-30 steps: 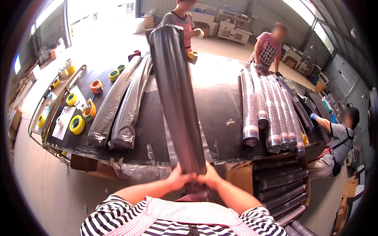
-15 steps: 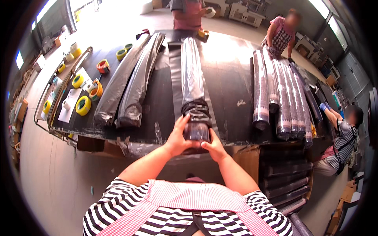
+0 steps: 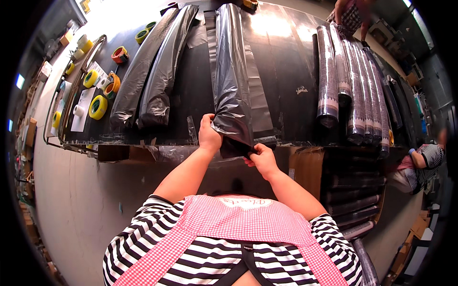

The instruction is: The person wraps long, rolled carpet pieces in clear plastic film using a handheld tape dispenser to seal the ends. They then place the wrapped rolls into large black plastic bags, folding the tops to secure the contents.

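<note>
A long roll lies in front of me inside a black plastic bag [image 3: 231, 71], running away across the dark table [image 3: 281, 71]. My left hand [image 3: 210, 136] is closed on the left edge of the bag's near end, where the plastic bunches into folds. On the other side my right hand [image 3: 263, 159] pinches the bag's lower right corner, just past the table edge. The roll's own end is hidden under the plastic. Beneath the bag lies a flat strip of grey-black plastic [image 3: 260, 107].
Two bagged rolls [image 3: 160, 90] lie to the left, beside several yellow tape rolls [image 3: 98, 107] and an orange tape dispenser [image 3: 112, 86]. Transparent-wrapped rolls [image 3: 328, 81] lie right. A box of dark rolls [image 3: 355, 195] stands below. One co-worker [image 3: 350, 16] stands far right, another [image 3: 420, 164] at right.
The black plastic, bunched near the roll's near end before, now stretches over it. My hands have gone from holding the roll's end to gripping the bag's edges. The view has tilted down.
</note>
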Demonstrator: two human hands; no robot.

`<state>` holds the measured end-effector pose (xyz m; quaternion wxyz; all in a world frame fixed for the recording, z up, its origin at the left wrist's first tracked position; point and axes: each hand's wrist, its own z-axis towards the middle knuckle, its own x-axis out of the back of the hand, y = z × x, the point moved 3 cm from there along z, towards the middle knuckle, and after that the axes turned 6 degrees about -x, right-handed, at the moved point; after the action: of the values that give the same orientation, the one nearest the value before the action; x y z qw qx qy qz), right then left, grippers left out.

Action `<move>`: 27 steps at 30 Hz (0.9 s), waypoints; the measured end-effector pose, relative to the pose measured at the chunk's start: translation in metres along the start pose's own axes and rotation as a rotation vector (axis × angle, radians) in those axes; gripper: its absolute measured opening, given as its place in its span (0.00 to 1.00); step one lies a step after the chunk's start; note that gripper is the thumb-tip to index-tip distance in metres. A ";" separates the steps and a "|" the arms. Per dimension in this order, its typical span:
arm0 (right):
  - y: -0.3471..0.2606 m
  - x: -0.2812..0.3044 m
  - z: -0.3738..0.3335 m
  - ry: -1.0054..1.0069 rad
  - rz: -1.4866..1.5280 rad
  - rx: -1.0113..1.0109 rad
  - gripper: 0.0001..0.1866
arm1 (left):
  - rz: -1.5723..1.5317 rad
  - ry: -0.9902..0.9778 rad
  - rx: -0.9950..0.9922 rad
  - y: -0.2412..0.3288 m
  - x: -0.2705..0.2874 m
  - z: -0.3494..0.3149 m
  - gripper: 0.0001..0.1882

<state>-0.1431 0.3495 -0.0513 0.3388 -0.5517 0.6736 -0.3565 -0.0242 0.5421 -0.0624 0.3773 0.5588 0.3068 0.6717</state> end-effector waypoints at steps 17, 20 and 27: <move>-0.006 0.046 -0.029 -0.039 -0.353 0.156 0.06 | -0.196 -0.316 -0.507 0.072 0.041 -0.100 0.06; -0.014 0.039 -0.031 -0.092 -0.323 0.161 0.05 | -0.208 -0.355 -0.628 0.087 0.002 -0.085 0.10; -0.024 0.035 -0.038 -0.054 -0.619 0.431 0.06 | -0.200 -0.316 -0.616 0.086 -0.025 -0.089 0.12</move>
<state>-0.1690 0.3160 -0.0135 0.3410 -0.6545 0.3755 -0.5607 -0.1238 0.4764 -0.0202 0.6348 0.4831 0.0810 0.5976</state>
